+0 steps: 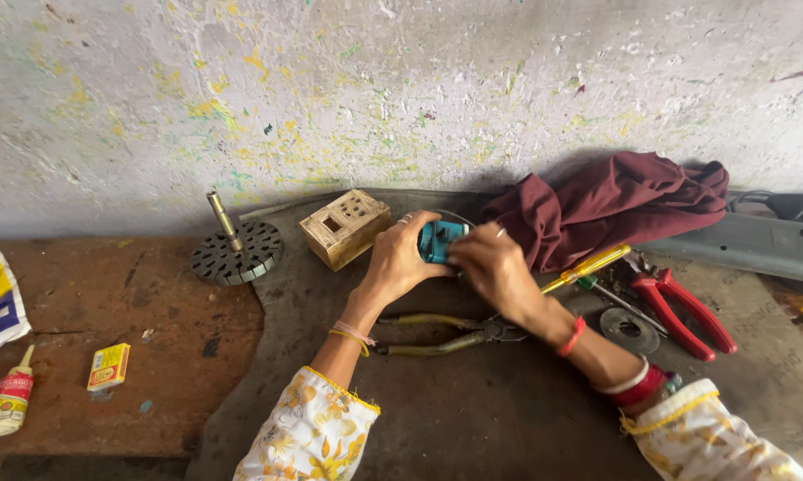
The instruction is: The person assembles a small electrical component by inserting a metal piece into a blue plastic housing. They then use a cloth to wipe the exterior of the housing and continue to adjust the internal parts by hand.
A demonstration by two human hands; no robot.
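Both my hands meet over a small teal-blue boxy part [439, 239] at the middle of a dark mat [472, 410]. My left hand [399, 256] wraps around its left side and holds it. My right hand [490, 264] grips its right side, fingers curled over the top. Most of the part is hidden by my fingers. A thin wire loops behind it. Long-nose pliers with olive handles [437, 334] lie on the mat just below my wrists.
A wooden box with holes [344, 227] and a slotted metal rotor with a shaft [236, 249] sit to the left. To the right lie a maroon cloth [615, 205], a yellow screwdriver [588, 267], red pliers [682, 307] and a metal ring [630, 328]. A glue bottle [8, 396] and a small yellow box [109, 366] lie far left.
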